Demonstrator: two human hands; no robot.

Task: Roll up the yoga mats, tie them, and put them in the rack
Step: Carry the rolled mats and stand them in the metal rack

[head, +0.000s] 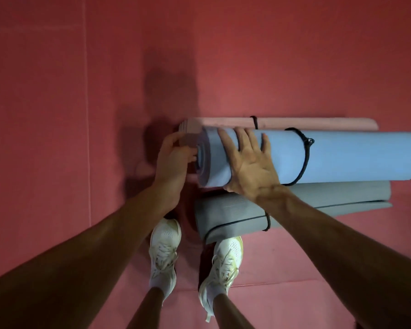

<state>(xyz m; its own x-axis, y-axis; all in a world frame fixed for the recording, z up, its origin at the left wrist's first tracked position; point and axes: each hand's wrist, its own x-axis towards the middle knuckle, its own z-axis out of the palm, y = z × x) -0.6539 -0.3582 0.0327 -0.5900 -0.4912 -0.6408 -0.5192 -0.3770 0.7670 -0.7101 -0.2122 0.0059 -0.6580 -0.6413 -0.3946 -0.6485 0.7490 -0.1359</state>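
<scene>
Red padded floor (57, 115), seams (88, 138) running across it, is carrying two rolled mats. A grey rolled mat (318, 198) is lying nearest the feet and a pink rolled mat (318, 123) is lying beyond it, each wearing a black cord (267, 222). Two white sneakers (164, 252) are standing on the floor, the right toe sitting just beside the grey roll's end.

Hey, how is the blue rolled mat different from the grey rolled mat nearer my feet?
The blue mat is pale blue; the grey mat is grey with a dark edge line. The right hand lies spread on the blue mat, the left hand at its end; no hand touches the grey mat. Both are rolled and tied with black cord.
</scene>
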